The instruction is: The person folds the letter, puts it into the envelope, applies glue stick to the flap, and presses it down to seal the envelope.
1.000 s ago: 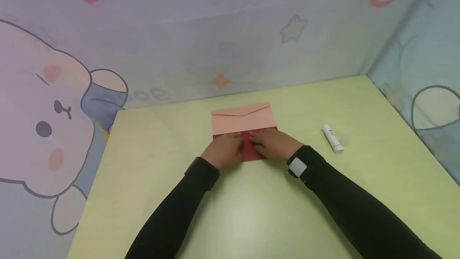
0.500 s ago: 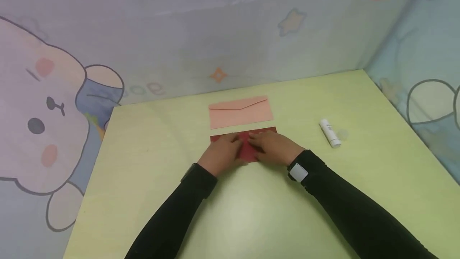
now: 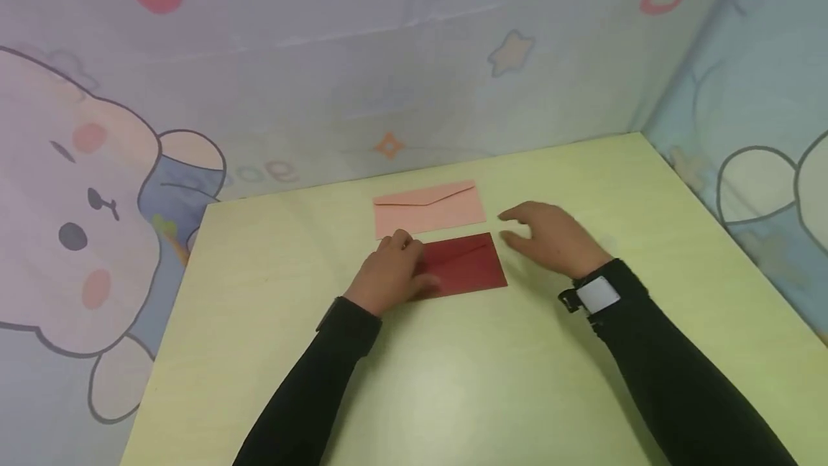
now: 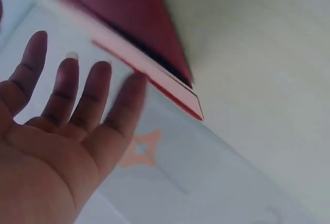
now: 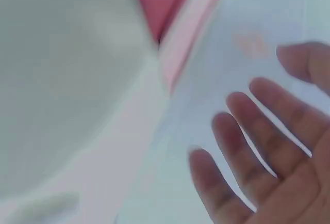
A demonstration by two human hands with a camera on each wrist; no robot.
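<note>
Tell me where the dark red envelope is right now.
In the head view the dark red envelope lies flat on the green table, just in front of the pink envelope. The left hand rests on its left end; the right hand hovers to its right.

Left hand point(image 3: 391, 272) low, palm down, fingers straight and slightly spread, thumb out to the right. Left wrist view confirms: four fingers point(image 4: 67, 87) extended, nothing gripped. Left forearm in black sleeve runs in from bottom centre, dark band at the wrist.

Right hand point(image 3: 550, 236) raised, palm down, fingers relaxed and pointing left, thumb below them. Right wrist view, blurred: fingers point(image 5: 258, 146) splayed, holding nothing. Right forearm in black sleeve comes from bottom right, white device strapped on the wrist.
</note>
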